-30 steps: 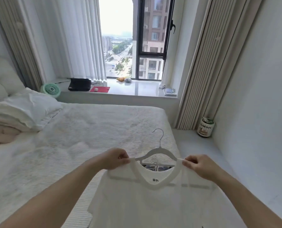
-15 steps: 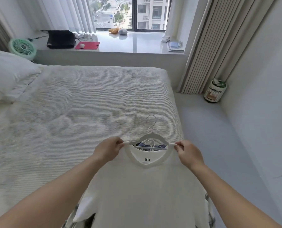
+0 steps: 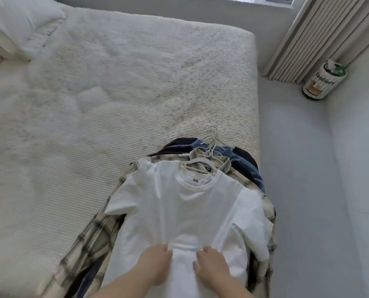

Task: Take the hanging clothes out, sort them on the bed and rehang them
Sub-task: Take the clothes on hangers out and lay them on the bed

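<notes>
Two bare arms came up from the bottom edge. No sleeves covered them as far as the picture showed. The left hand (image 3: 155, 266) and the right hand (image 3: 211, 266) wore no rings, watch or gloves.

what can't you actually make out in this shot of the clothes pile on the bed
- How many garments: the white t-shirt covers the plaid shirt and dark clothes.
- Hanger count: hooks overlap, too small.
- Hands: fingertips sink into fabric, grip unclear.
- Pile's near end: cut off by the bottom edge.
</notes>
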